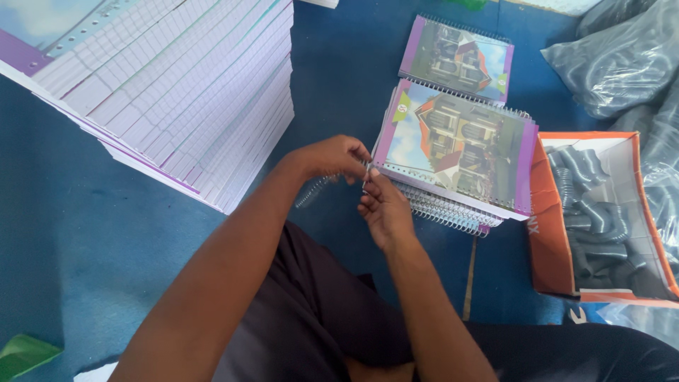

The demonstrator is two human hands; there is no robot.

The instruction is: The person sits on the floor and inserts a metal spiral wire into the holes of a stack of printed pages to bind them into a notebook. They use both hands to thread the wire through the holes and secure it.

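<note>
A tall slanted stack of unbound pages [184, 92] fills the floor's far left. The left hand [332, 157] and right hand [384, 209] pinch a wire spiral [316, 189] at the corner of the notebook pile [460, 152]. An orange box [552, 233] of grey coils sits right.

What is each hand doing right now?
Left hand: pinched shut on the spiral coil.
Right hand: fingers pinched at the notebook corner.

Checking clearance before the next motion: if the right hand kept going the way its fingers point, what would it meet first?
Probably the left hand: the right hand points up toward it, fingertips nearly touching around a thin wire coil end. Depth is unclear.
</note>
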